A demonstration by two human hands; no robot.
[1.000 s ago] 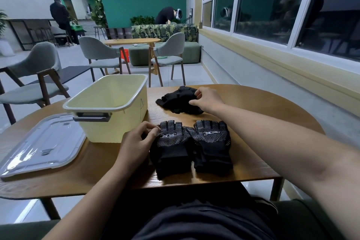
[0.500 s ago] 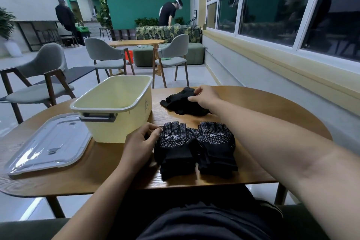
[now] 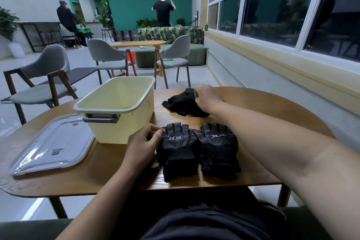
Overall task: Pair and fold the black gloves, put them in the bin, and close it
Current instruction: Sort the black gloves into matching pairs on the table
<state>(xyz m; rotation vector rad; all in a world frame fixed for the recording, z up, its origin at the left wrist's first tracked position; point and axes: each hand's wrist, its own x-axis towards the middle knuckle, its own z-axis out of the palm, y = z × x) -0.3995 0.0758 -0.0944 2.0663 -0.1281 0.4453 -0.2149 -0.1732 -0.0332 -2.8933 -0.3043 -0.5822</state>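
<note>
Our right hand [image 3: 207, 98] is reaching far out and closing its fingers on a crumpled pile of black gloves [image 3: 183, 104] at the back of the wooden table [image 3: 101, 169]. Our left hand [image 3: 143, 145] is curled, with its fingertips touching the edge of the left dotted glove [image 3: 178, 149]. The right dotted glove [image 3: 219, 147] is lying flat just beside it, and the two are touching. The open yellow bin [image 3: 118, 111] is sitting to the left of the gloves. Its clear lid [image 3: 52, 145] is lying flat on the table, further left.
</note>
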